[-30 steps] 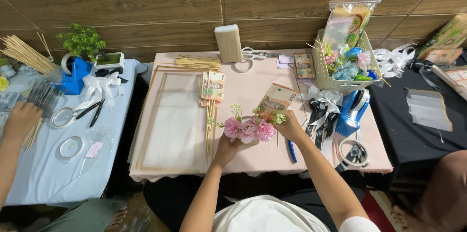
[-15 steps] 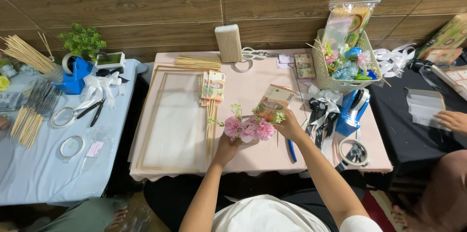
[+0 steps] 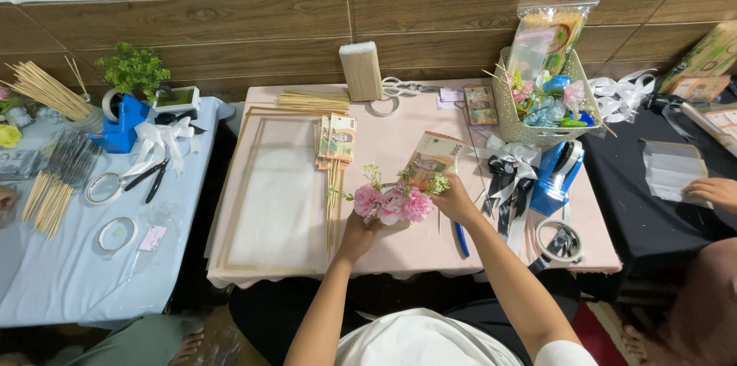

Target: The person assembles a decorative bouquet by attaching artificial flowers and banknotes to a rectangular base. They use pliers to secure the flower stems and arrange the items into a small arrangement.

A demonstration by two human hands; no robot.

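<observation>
1. The left hand [image 3: 359, 229] sits at the lower middle of the frame, its fingers closed around the stems of a small bunch of pink flowers [image 3: 393, 202]. That grip is best kept low on the stems, so the heads stay free and uncrushed.

2. The right hand [image 3: 454, 201] is just right of the bunch, fingers pinched on a green sprig [image 3: 438, 183] and the lower edge of a folded banknote [image 3: 432, 157] that rises toward the centre. A light pinch seems wise, since paper creases easily.

3. The bunch hovers over the pink surface [image 3: 399, 113], near its front edge. Holding it close to the cloth likely steadies both wrists.

4. More banknotes fixed on sticks [image 3: 336, 143] lie left of the flowers, beside a stack of clear sheets with gold borders [image 3: 269, 189]. Both are within easy reach.

5. A blue pen [image 3: 462, 240] lies just below the right wrist, and a blue tape dispenser [image 3: 559, 174] stands to the right. The forearm could knock either one.

6. At the far right edge another person's hand [image 3: 714, 191] rests on a black surface [image 3: 652, 228], well apart.
</observation>
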